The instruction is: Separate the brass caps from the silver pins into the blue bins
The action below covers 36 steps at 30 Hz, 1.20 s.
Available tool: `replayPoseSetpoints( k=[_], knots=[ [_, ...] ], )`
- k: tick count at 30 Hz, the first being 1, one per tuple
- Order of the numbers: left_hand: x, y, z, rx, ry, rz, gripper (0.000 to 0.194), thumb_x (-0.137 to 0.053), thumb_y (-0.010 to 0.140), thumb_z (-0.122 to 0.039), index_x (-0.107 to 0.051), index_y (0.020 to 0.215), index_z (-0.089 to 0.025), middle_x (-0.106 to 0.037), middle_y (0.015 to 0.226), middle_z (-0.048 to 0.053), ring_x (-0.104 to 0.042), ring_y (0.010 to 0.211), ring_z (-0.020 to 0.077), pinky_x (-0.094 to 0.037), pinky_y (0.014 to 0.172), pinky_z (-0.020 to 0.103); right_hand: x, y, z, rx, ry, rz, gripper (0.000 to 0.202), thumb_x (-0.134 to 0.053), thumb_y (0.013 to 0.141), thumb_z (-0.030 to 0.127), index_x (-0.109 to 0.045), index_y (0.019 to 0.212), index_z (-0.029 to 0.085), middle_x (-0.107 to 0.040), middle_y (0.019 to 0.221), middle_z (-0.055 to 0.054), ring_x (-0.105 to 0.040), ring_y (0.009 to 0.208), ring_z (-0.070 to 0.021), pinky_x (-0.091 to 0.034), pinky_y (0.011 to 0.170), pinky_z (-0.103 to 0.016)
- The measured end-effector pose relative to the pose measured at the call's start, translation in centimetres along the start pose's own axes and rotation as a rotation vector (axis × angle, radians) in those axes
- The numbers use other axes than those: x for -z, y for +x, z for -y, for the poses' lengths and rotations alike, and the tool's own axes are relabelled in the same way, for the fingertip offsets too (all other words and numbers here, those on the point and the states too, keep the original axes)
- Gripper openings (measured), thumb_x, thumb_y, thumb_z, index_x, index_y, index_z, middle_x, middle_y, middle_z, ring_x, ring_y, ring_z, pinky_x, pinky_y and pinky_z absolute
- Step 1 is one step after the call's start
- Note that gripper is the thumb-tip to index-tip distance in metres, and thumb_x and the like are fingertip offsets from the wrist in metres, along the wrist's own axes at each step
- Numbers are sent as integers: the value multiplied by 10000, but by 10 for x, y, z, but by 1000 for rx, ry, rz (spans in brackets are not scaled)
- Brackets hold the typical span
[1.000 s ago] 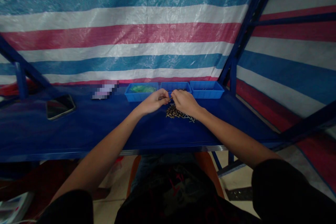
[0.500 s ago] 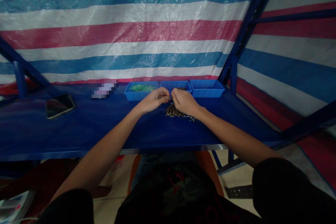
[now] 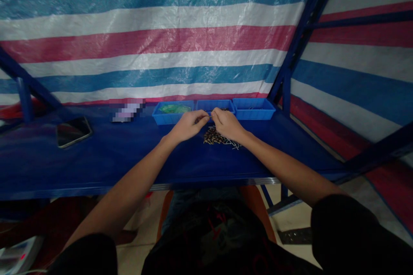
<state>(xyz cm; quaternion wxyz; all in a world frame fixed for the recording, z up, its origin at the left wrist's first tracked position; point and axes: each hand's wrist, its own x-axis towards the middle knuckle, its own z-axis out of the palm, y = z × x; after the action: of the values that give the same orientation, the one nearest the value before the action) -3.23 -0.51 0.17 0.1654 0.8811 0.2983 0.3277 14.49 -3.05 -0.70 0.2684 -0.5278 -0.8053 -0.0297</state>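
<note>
My left hand point(image 3: 190, 124) and my right hand point(image 3: 226, 122) meet fingertip to fingertip above the blue table. Both are closed in a pinch. Between them a tiny thin piece point(image 3: 210, 116) shows, too small to name, and something brownish shows among the left fingers. Just below the right hand lies a pile of small brass-and-dark metal pieces point(image 3: 214, 137), with thin silver pins point(image 3: 234, 144) at its right side. Behind the hands stands the middle blue bin point(image 3: 211, 104), partly covered by them, with similar dark pieces in it.
A left blue bin point(image 3: 166, 119) holds green material; a right blue bin point(image 3: 254, 114) holds a few thin pieces. On the table point(image 3: 129, 154) a phone point(image 3: 73, 131) lies at the left, near a blurred-out item point(image 3: 128, 110). Striped sheeting point(image 3: 155, 41) and blue frame bars point(image 3: 286, 81) enclose the table.
The left fingers have curled in closer around what they pinch. Both hands stay over the same spot, and the pile looks the same.
</note>
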Motion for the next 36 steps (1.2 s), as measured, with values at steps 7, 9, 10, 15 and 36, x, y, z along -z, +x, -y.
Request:
replayPoseSetpoints(
  k=[7,9,10,15,36],
  knots=[
    [-2,-2,-3,11,43,67,284,-323,960,-292,-530,808,-171,-603,727,26,-574,697,150,-436,666,282,1,-3,5,27,-58,-4,308,-241,998,266,-520,910,168,-676,850,-96,-597,743,-193,-301,646,-305],
    [-4,-2,-2,13,36,68,310,-294,975,-310,-509,795,-178,-581,704,19,-564,679,150,-430,660,286,0,-4,7,31,-96,-14,303,-239,991,250,-519,923,157,-679,861,-108,-597,738,-198,-300,643,-309],
    [-5,-2,-2,15,35,66,321,-284,980,-318,-500,786,-181,-569,693,16,-556,667,150,-426,656,289,-1,-5,8,31,-110,-18,302,-237,988,243,-519,925,153,-679,862,-113,-597,737,-201,-299,641,-311],
    [-7,-3,-3,12,33,55,329,-277,986,-327,-479,768,-186,-529,673,3,-527,642,146,-406,643,292,-4,-6,10,28,-133,-47,294,-237,970,216,-519,914,150,-671,833,-122,-585,711,-212,-297,637,-321],
    [3,-1,-3,54,20,-10,440,-250,997,-358,-496,678,-180,-525,617,-4,-535,621,145,-397,617,267,8,-5,4,193,75,-72,220,-415,957,273,-616,970,186,-649,870,-50,-559,819,-178,-357,756,-298]
  ],
)
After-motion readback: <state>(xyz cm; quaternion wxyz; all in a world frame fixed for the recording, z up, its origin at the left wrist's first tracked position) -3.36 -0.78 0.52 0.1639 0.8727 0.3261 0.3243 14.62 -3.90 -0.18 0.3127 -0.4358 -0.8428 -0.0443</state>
